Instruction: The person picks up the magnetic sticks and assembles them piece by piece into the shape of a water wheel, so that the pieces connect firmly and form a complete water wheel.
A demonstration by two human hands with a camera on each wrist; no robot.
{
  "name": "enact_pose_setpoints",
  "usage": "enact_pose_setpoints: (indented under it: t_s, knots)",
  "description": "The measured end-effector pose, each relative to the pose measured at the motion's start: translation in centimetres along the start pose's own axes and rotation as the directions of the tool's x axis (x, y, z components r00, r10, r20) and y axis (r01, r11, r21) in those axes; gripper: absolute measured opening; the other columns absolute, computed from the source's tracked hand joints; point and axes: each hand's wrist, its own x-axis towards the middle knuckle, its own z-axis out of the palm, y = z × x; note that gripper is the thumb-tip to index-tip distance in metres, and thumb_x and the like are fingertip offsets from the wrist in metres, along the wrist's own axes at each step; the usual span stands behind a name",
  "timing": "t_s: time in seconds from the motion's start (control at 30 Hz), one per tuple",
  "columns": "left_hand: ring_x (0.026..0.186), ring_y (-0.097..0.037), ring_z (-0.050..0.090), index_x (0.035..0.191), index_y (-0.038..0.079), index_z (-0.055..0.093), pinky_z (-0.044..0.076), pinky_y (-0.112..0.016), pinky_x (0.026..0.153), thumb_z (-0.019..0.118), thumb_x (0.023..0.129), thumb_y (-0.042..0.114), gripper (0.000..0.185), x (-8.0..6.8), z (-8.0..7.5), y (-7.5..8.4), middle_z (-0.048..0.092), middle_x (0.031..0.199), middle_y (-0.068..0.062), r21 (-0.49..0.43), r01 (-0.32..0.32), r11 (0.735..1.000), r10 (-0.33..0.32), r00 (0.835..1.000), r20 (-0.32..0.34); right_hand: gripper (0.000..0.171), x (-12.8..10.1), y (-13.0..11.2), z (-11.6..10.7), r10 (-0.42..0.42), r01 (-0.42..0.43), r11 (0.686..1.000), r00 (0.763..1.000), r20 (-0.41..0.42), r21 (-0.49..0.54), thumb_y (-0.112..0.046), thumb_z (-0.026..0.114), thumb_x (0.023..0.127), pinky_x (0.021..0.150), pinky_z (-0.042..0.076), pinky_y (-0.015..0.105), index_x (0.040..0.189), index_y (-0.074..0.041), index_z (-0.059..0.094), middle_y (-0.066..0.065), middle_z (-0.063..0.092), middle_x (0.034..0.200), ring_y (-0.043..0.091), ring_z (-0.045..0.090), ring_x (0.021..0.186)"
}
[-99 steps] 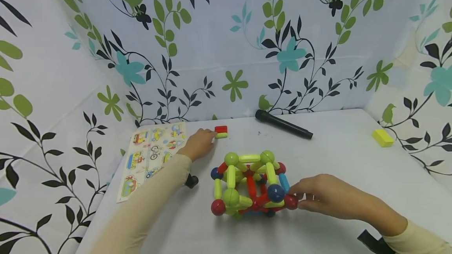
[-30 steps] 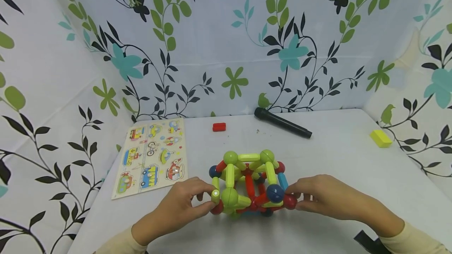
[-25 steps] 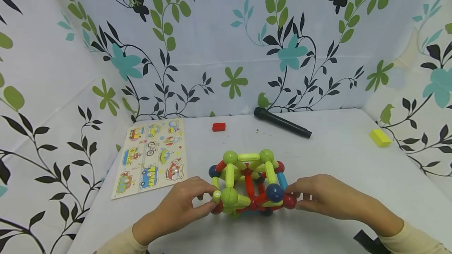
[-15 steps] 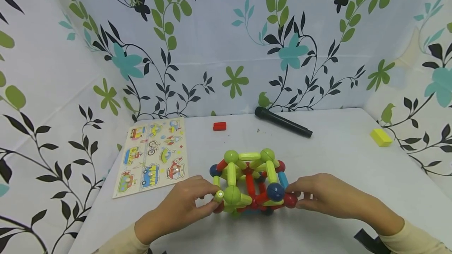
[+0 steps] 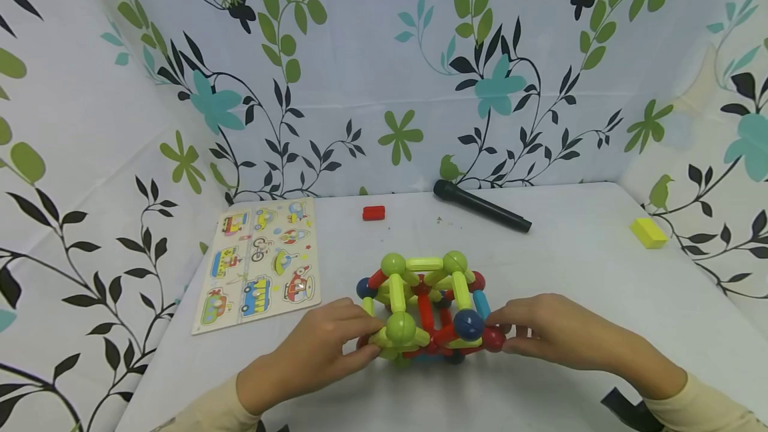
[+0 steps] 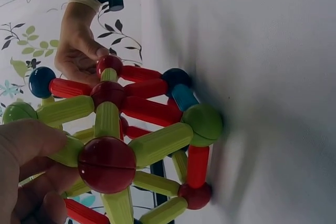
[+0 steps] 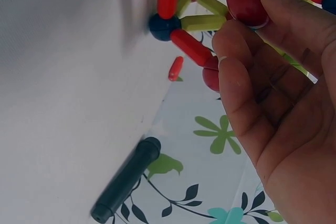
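Note:
A toy frame of magnetic rods and balls [image 5: 426, 312], in green, red and blue, stands on the white table in front of me. At its near left corner my left hand [image 5: 315, 349] pinches a yellow-green rod [image 6: 67, 152]. In the left wrist view that rod lies between a red ball [image 6: 106, 164] and a green ball [image 6: 20, 112]. On the opposite side, my right hand [image 5: 561, 335] holds a red corner ball [image 7: 248, 1] between thumb and fingers. Part of the left corner is hidden behind the left fingers in the head view.
A picture puzzle board [image 5: 258, 265] lies at the left. Toward the back edge are a red rod piece [image 5: 374, 213] and a black microphone [image 5: 482, 206]. A yellow block [image 5: 649, 233] sits far right. Patterned cloth [image 5: 336, 39] surrounds the table.
My left hand fetched a yellow-green rod from beside the red piece, brought it to the frame's left corner and turned it in toward the green ball. The right hand kept holding the red ball.

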Motion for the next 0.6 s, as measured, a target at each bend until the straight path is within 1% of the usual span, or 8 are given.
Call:
enact_pose_setpoints:
  t_s: [0.1,0.23,0.43,0.5,0.6]
  knots:
    - [0.078,0.001,0.052,0.106,0.019,0.076,0.041,-0.005,0.067,0.082,0.085,0.016,0.023,0.12,0.03,0.21,0.068,0.089,0.014,0.017,0.009,1.0,-0.01,1.0,0.015,0.033,0.04,-0.08,-0.07,0.004,-0.004,1.0,1.0,0.003,0.008,-0.036,0.074,0.093,0.073,0.059,0.026,0.123,-0.024,0.072,-0.017,0.072,0.109,0.002,0.066,0.093]
    - [0.078,0.0,0.051,0.106,0.018,0.075,0.041,-0.005,0.066,0.082,0.085,0.015,0.023,0.18,0.02,0.41,0.066,0.088,0.014,0.03,0.017,0.999,-0.018,1.0,0.022,0.033,-0.03,-0.14,-0.07,0.015,-0.015,1.0,1.0,0.009,0.009,-0.036,0.074,0.093,0.074,0.059,0.025,0.124,-0.025,0.072,-0.018,0.072,0.109,0.003,0.067,0.094]
    - [0.079,0.0,0.051,0.108,0.019,0.074,0.041,-0.006,0.068,0.082,0.085,0.016,0.024,0.13,0.11,0.24,0.064,0.085,0.014,0.027,0.017,0.999,-0.017,1.0,0.016,0.035,-0.09,-0.05,-0.16,0.01,-0.01,1.0,1.0,0.012,0.013,-0.044,0.071,0.094,0.074,0.058,0.024,0.124,-0.025,0.071,-0.017,0.072,0.109,0.005,0.068,0.094]
    - [0.08,-0.001,0.052,0.108,0.019,0.074,0.042,-0.008,0.068,0.082,0.086,0.017,0.024,0.1,0.1,0.03,0.064,0.085,0.015,0.007,0.012,1.0,-0.012,1.0,0.017,0.036,-0.14,-0.03,-0.15,0.013,-0.013,1.0,1.0,0.012,0.015,-0.045,0.07,0.094,0.075,0.059,0.025,0.124,-0.025,0.071,-0.017,0.071,0.11,0.005,0.068,0.094]
    - [0.081,-0.003,0.055,0.109,0.019,0.074,0.046,-0.011,0.069,0.079,0.089,0.019,0.021,0.1,0.03,-0.57,0.066,0.088,0.015,-0.062,0.009,0.998,-0.008,1.0,0.005,0.036,-0.17,0.0,-0.16,0.011,-0.011,1.0,1.0,0.01,0.015,-0.045,0.07,0.095,0.075,0.059,0.025,0.124,-0.025,0.071,-0.017,0.071,0.11,0.006,0.068,0.094]
